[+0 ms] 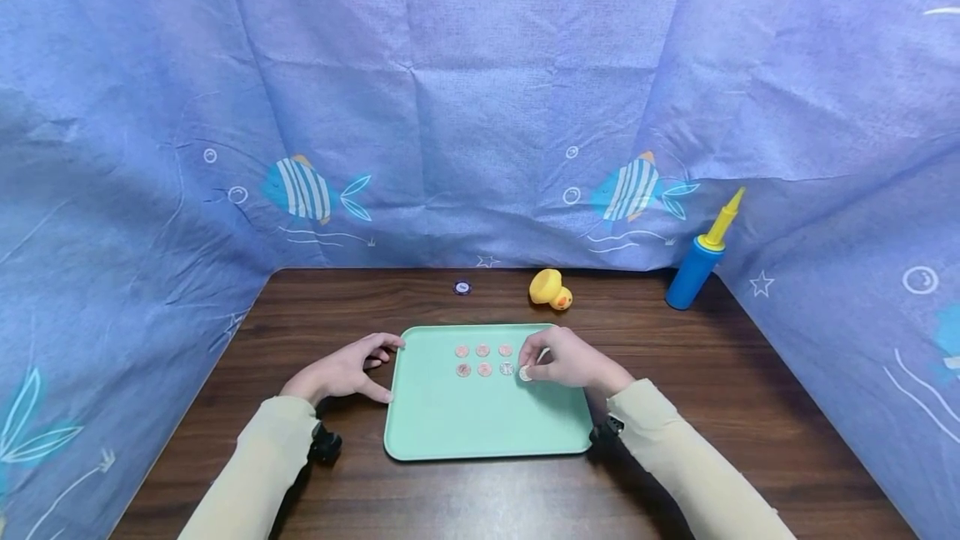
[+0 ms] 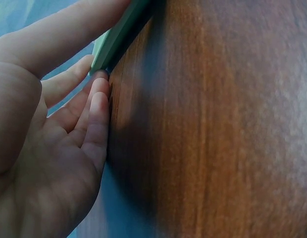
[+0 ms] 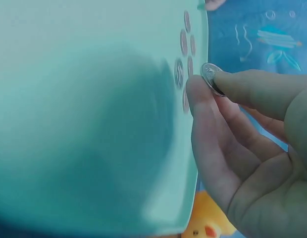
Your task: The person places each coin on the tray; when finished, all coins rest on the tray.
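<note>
My right hand [image 1: 562,358] pinches a silver coin [image 3: 212,79] between thumb and fingertip, over the right part of a mint-green tray [image 1: 480,427]. Just left of it, another silver coin [image 1: 507,368] lies flat, in line with two copper coins, one of them a darker coin [image 1: 463,370]. Behind that line is a row of three copper coins [image 1: 483,350]. At the tray's left side, my left hand [image 1: 347,369] is spread, with thumb and fingertips right at the rim; in the left wrist view its fingers [image 2: 98,116] are loosely extended and hold nothing.
Behind the tray on the brown wooden table [image 1: 480,498] lie a dark poker chip [image 1: 462,287] and a yellow rubber duck [image 1: 547,286], tipped over. A blue hand pump [image 1: 694,273] with a yellow nozzle stands at the back right corner. Blue fish-print cloth [image 1: 480,107] hangs around the table.
</note>
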Demonstrator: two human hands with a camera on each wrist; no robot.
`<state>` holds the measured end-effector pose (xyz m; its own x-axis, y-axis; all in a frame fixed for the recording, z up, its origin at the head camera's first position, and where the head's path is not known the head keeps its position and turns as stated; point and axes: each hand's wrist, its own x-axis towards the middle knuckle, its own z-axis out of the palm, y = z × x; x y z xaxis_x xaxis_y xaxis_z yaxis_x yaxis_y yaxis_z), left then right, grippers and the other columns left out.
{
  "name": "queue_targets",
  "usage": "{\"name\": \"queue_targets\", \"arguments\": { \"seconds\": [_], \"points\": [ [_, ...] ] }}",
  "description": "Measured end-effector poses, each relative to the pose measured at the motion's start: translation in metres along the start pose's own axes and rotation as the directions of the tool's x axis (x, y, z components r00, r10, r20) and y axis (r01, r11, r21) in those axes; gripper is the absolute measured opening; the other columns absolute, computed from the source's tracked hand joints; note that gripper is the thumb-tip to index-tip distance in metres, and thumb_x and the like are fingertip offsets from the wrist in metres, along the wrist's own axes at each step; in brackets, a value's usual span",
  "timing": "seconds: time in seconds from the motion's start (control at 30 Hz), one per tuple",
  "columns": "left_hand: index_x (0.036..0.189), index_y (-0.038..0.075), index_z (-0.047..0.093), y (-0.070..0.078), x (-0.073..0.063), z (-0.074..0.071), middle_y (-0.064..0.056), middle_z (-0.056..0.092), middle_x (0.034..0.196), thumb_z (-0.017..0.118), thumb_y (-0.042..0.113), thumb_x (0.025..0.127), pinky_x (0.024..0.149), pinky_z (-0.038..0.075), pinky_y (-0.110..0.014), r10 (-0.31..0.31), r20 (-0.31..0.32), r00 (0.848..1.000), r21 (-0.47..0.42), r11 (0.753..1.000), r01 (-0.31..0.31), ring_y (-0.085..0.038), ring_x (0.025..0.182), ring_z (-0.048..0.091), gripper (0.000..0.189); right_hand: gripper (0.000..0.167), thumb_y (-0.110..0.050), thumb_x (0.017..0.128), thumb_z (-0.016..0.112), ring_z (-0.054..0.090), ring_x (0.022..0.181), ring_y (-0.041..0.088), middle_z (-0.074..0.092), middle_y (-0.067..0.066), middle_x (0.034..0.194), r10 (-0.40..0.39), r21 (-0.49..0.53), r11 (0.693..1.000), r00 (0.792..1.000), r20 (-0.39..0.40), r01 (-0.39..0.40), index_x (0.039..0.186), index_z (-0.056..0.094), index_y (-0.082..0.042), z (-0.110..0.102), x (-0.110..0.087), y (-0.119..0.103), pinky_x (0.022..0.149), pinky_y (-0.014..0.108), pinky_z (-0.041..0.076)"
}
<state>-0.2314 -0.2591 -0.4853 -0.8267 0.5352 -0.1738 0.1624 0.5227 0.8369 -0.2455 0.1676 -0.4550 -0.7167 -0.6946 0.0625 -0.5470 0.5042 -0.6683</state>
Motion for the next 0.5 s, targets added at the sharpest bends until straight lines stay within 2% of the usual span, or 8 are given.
{"name": "queue_targets", "arguments": {
  "seconds": [0.23, 0.5],
  "points": [
    [0.156, 0.003, 0.042, -0.001, -0.001, 0.001, -0.019, 0.044, 0.154, 0.093, 0.020, 0.083, 0.118, 0.038, -0.057, 0.009, 0.004, 1.000, 0.004, 1.000, -0.009, -0.036, 0.134, 0.047, 0.091, 0.005, -0.005, 0.092, 0.079, 0.063, 0.079, 0.001, 0.070, -0.009, 0.082, -0.080, -0.011, 0.997, 0.995, 0.057, 0.081, 0.091, 0.076, -0.009, 0.014, 0.014, -0.010, 0.076, 0.024, 0.059],
    [0.156, 0.006, 0.043, -0.002, 0.001, 0.001, -0.018, 0.044, 0.155, 0.094, 0.018, 0.081, 0.119, 0.036, -0.055, -0.024, -0.006, 1.000, -0.021, 1.000, 0.023, -0.035, 0.135, 0.046, 0.091, 0.012, 0.002, 0.088, 0.081, 0.065, 0.079, 0.003, 0.073, -0.004, 0.082, -0.103, -0.014, 0.994, 0.991, 0.086, 0.104, 0.093, 0.076, -0.007, 0.027, 0.027, -0.024, 0.076, 0.022, 0.059]
  ]
}}
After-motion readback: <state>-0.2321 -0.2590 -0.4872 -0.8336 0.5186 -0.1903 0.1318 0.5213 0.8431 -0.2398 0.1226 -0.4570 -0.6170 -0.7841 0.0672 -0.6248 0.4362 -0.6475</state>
